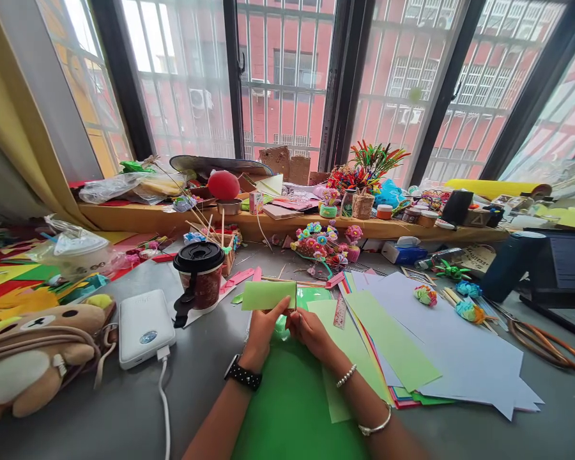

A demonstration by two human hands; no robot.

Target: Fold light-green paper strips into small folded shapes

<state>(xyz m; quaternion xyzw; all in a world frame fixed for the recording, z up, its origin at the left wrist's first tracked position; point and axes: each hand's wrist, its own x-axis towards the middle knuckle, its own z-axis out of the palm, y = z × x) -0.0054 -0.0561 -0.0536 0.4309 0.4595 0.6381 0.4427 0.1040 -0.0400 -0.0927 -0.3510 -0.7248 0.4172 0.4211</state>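
My left hand (264, 327) is closed on a small light green paper piece (264, 296), with the thumb along its lower edge. The paper is raised in front of me, its long side running left to right. At the paper's right end my right hand (314, 333) is closed, its fingertips pinched together. A thin dark edge stands upright there, too small to name. Beneath both hands lies a green sheet or mat (287, 402). Light green paper sheets (393, 338) lie to the right of my right hand, and a clear pinkish ruler (340, 311) is just beyond it.
White sheets (469, 345) cover the right side, with scissors (546, 338) beyond them. On the left are a lidded cup (199, 275), a white power bank (146, 329) with a cable and a plush bear (38, 358). Paper flowers (319, 243) stand near the crowded windowsill (287, 220).
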